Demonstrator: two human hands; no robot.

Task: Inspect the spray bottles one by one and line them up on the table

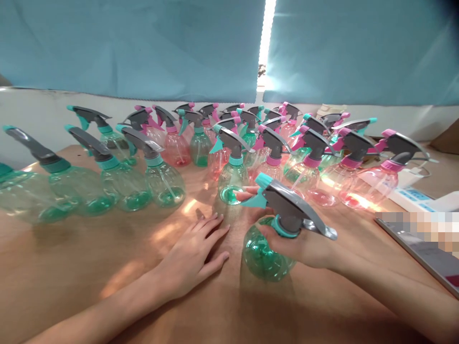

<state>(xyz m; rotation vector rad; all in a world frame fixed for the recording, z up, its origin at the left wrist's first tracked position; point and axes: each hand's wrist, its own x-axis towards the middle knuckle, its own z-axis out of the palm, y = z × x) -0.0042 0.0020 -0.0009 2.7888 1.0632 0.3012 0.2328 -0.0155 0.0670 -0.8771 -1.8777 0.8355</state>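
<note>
Held spray bottle (pixel 266 258): clear green, green liquid in the base, front and centre over the desk (pixel 165 310), slightly tilted. Cannot tell whether its base touches the wood. Grey spray head (pixel 287 205) on top, teal nozzle pointing up and left, lever trailing right.

Right hand (pixel 304 248) closed round the bottle's upper part, thumb on the near side just below the teal collar (pixel 283 229), fingers partly hidden behind. Left hand (pixel 195 248) palm down on the desk, near the bottle, apart from it, fingers loosely spread.

Just beyond: a green bottle (pixel 234 174), upright. Left: a row of green bottles (pixel 165 184). Right: a row of pink bottles (pixel 375 181). More of both colours farther back. Right edge: dark flat slab (pixel 412 243), partly pixelated; white object with blue panel (pixel 418 195) behind it. Backdrop: blue curtains (pixel 143 48), bright gap between.
</note>
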